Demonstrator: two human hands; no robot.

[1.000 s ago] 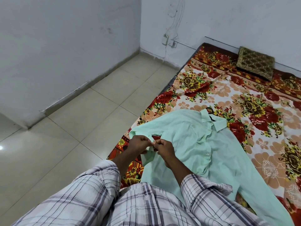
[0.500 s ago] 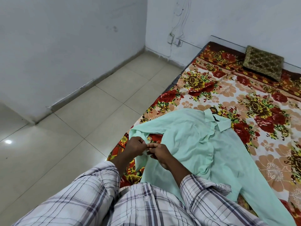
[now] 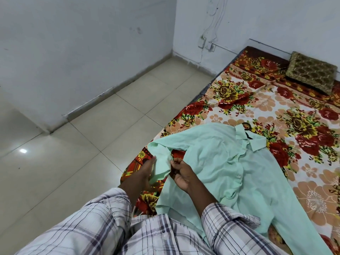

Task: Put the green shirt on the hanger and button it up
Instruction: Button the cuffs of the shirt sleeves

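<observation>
On a floral bedsheet [image 3: 266, 105] beside a tiled floor [image 3: 88, 144] and white walls [image 3: 82, 43], the green shirt [image 3: 220, 153] is laid flat, collar toward a brown cushion [image 3: 311, 72]. Its sleeve cuff [image 3: 161, 162] is pinched by the right hand [image 3: 182, 175]. The left hand [image 3: 147, 169] is partly hidden under it, grip unclear.

The hands, pinched together a moment ago, have parted. The left hand [image 3: 147, 169] now lies straight-fingered against the sleeve cuff [image 3: 161, 162], at 9 o'clock of the curled right hand [image 3: 182, 174].

A single head-worn camera looks forward and down, close above the bedsheet [image 3: 276, 111].
</observation>
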